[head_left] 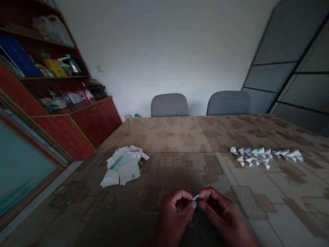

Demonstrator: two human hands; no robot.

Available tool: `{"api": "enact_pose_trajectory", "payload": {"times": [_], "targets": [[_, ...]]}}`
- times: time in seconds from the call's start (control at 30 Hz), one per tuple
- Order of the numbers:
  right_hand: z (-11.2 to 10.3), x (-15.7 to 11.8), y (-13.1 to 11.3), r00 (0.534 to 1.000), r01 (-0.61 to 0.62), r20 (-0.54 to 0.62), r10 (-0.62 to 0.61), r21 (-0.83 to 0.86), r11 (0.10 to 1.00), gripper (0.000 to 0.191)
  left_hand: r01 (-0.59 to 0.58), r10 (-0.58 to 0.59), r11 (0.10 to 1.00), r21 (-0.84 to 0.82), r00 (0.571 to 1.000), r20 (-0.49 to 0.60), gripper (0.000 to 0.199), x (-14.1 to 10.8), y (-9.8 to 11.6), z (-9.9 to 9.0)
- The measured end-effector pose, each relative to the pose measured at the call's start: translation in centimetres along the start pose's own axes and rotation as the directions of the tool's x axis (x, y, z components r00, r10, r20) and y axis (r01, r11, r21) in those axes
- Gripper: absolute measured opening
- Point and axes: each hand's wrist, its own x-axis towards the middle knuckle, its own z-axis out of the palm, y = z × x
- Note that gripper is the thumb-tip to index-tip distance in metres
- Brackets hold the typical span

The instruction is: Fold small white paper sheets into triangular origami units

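Note:
My left hand [177, 212] and my right hand [218, 212] meet above the near part of the table, thumbs and forefingers pinched together. Between their fingertips is a small piece of folded paper [195, 198], mostly hidden by the fingers. A darker part of it seems to hang below the thumbs, too dim to make out. Ahead and to the left lies a loose pile of paper sheets [128, 170], white with some print and a green strip. Several small folded paper pieces [262, 152], pointed and pale, stand in rows on the right.
A patterned cloth covers the table [180, 137]. Two grey chairs, a left one [169, 104] and a right one [228, 103], stand at its far edge before a white wall. A red-brown cabinet [87, 120] with filled shelves is at the left, and grey sliding doors [272, 68] are at the right.

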Motion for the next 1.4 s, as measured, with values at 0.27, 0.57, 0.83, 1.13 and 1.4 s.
{"api": "enact_pose_trajectory", "payload": {"times": [0.27,0.57,0.83,1.13,1.4], "targets": [[-0.1,0.0,1.0,1.0,0.004,0.01,-0.005,0.023,1.0,0.015,-0.016,0.016,1.0,-0.01,0.999,0.033,0.008,0.0,-0.2,0.1],[-0.3,0.3,0.3,1.0,-0.026,-0.017,0.026,0.0,1.0,0.015,0.034,-0.029,0.999,-0.029,0.988,0.154,0.015,-0.4,0.5,-0.2],[-0.2,0.4,0.9,1.0,0.014,-0.009,-0.014,-0.011,1.0,0.012,0.092,-0.084,0.995,-0.045,0.983,0.165,0.01,-0.1,-0.4,0.3],[-0.8,0.5,0.3,0.996,0.069,0.062,-0.067,-0.034,0.997,0.005,0.031,-0.031,1.0,0.006,0.989,0.148,0.009,0.2,-1.3,0.1],[-0.7,0.5,0.4,0.999,-0.011,0.041,0.012,-0.028,1.0,0.022,0.043,-0.044,0.999,0.009,0.987,0.152,0.006,0.3,-0.8,0.1]]}}
